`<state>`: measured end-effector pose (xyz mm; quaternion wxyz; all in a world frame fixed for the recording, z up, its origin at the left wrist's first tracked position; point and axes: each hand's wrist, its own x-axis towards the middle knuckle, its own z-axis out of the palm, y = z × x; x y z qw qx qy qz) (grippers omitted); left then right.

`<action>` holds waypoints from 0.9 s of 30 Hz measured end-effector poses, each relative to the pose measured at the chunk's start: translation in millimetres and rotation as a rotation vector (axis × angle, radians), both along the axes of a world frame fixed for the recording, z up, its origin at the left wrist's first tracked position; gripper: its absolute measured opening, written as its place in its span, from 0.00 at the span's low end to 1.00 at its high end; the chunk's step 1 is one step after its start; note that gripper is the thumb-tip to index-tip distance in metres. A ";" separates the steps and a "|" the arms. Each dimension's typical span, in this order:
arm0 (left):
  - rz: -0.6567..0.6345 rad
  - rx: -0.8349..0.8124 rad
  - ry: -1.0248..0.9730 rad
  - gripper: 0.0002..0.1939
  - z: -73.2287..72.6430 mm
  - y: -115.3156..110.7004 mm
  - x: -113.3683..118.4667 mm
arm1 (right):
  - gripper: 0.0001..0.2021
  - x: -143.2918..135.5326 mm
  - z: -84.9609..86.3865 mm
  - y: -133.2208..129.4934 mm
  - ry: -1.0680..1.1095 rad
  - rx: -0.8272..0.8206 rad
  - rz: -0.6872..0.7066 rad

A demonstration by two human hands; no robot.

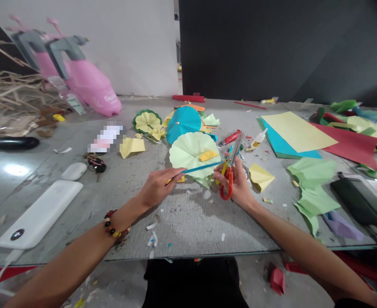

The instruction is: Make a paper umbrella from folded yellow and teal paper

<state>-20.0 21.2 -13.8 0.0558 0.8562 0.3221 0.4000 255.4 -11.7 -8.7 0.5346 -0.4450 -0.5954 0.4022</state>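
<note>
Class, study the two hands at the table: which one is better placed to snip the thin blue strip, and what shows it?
The right hand: its fingers are through the red handles of the scissors, blades beside the blue strip. The left hand only pinches the strip's other end, steadying it.

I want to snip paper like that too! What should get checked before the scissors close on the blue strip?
1. Right hand grips the orange-handled scissors: ok.
2. Left hand holds the blue strip by its end: ok.
3. Strip reaches the blades: ok.
4. Left fingers away from the blades: ok.
5. Strip actually between the blades: cannot tell.
6. Green paper flower clear of the cut: cannot tell; it lies right behind.
</note>
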 end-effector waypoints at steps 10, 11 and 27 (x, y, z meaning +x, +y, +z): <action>-0.043 0.036 0.063 0.14 2.1 -4.7 2.9 | 0.31 -2.6 -1.4 -1.0 0.015 -0.001 -0.046; -0.028 0.033 0.061 0.14 2.0 -5.2 3.2 | 0.34 -2.7 -2.3 -0.7 0.021 0.001 -0.037; 0.230 -0.002 -0.033 0.12 3.8 -0.6 2.9 | 0.28 -9.9 5.5 0.3 0.092 -0.318 0.100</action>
